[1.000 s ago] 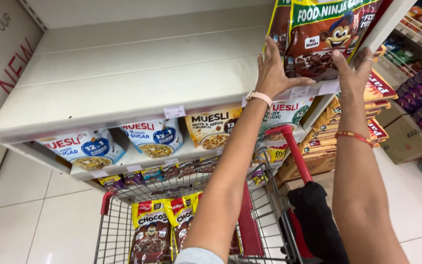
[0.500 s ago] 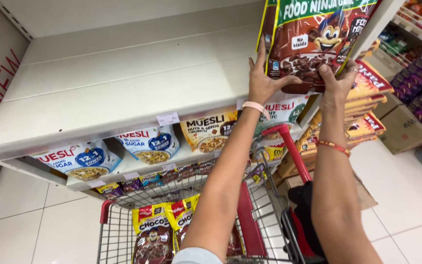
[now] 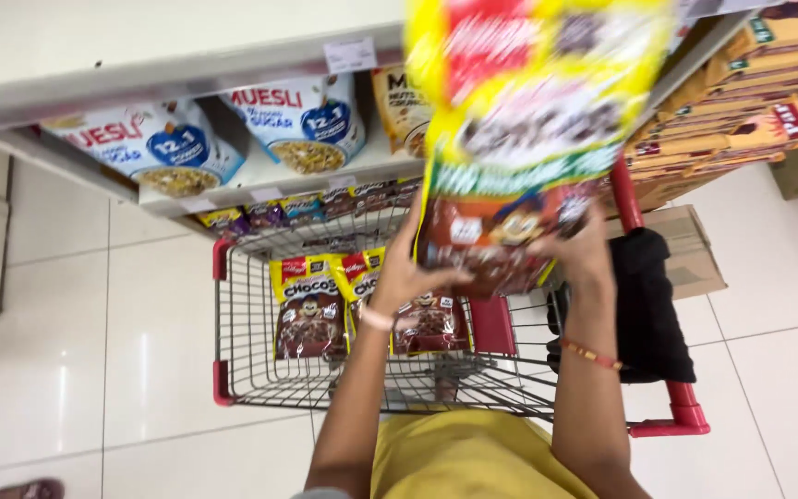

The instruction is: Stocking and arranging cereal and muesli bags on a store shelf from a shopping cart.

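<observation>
Both my hands grip a large yellow and brown cereal bag (image 3: 519,139) by its lower edge, held upright over a wire shopping trolley (image 3: 260,370) with red corners. My left hand (image 3: 408,263) clasps the bag's lower left, my right hand (image 3: 584,254) its lower right. The bag is blurred. Inside the trolley stand two yellow chocolate cereal packs (image 3: 311,305), just below my left hand. A black cloth (image 3: 653,305) hangs over the trolley's right side.
A white shelf (image 3: 168,69) runs across the top, with muesli pouches (image 3: 297,120) on the level beneath. Orange-brown boxes (image 3: 722,139) are stacked at right above a cardboard carton (image 3: 685,249). Pale floor tiles surround the trolley.
The bag has come down off the top shelf, from arm's length overhead to chest height above the trolley. My view has tipped downward with it.
</observation>
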